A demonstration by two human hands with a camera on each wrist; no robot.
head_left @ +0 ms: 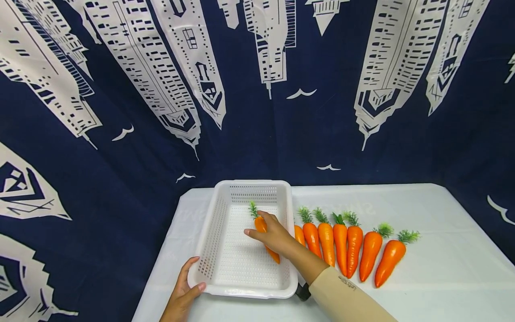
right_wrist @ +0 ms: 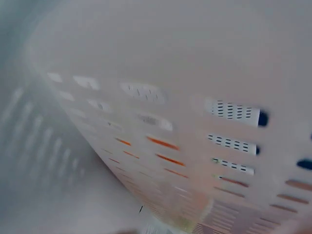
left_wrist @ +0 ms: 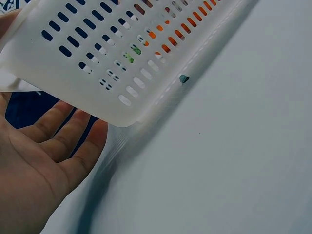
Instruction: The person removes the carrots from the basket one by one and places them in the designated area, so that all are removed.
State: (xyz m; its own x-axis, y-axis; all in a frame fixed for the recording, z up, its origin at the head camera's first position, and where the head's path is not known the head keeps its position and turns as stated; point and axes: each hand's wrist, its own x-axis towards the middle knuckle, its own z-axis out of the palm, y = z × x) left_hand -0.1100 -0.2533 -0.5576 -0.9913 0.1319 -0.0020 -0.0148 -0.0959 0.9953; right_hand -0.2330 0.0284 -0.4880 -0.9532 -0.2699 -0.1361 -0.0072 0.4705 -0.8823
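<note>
A white perforated plastic basket [head_left: 241, 293] stands on the table, its near-left corner gripped between the thumb and fingers of my left hand [head_left: 183, 290]. In the left wrist view, those fingers [left_wrist: 83, 151] reach along the underside of the slotted basket wall [left_wrist: 73, 95]. Inside the basket lies an orange carrot [head_left: 260, 225] with a green leafy top. My right hand [head_left: 275, 235] is over it, thumb and forefinger spread apart, overlapping the carrot's middle. The right wrist view faces the slotted basket wall [right_wrist: 146, 48], with orange showing through; the right hand's fingers are hidden there.
Several carrots [head_left: 365, 257] with green tops lie in a row right of the basket. A white cloth [head_left: 450, 268] covers the table. Behind hangs a navy curtain [head_left: 273, 134] with white building prints. A small black object [head_left: 302, 292] sits beside my right forearm.
</note>
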